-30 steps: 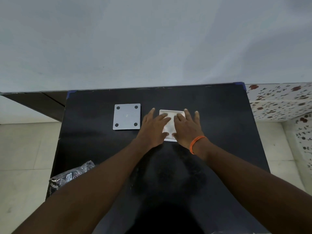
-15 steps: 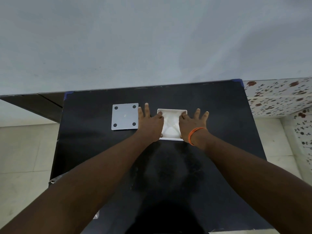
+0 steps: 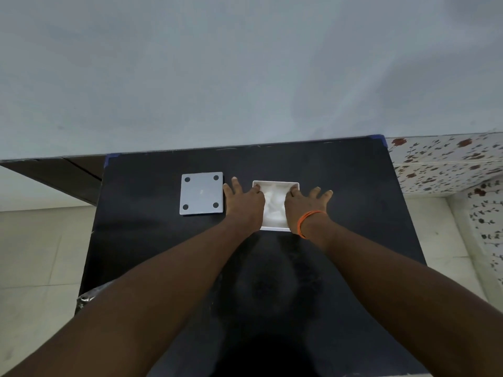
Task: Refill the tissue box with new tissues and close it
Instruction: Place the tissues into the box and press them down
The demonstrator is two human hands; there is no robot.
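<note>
In the head view, your left hand [image 3: 245,204] and right hand [image 3: 302,206] lie flat and spread, gripping nothing, at either side of the open white tissue box [image 3: 275,228] at frame center, likely pressing the tissues [image 3: 274,205] down so they sit below the rim. The grey lid [image 3: 201,193] lies flat just left of your left hand on the black table [image 3: 353,200], probably within reach for closing.

A plain domestic room, by the look of it: a black table [image 3: 340,186] stands against a bare pale wall [image 3: 245,77], with cream floor tiles [image 3: 35,254] at left and flower-patterned tiles [image 3: 449,161] at right.
</note>
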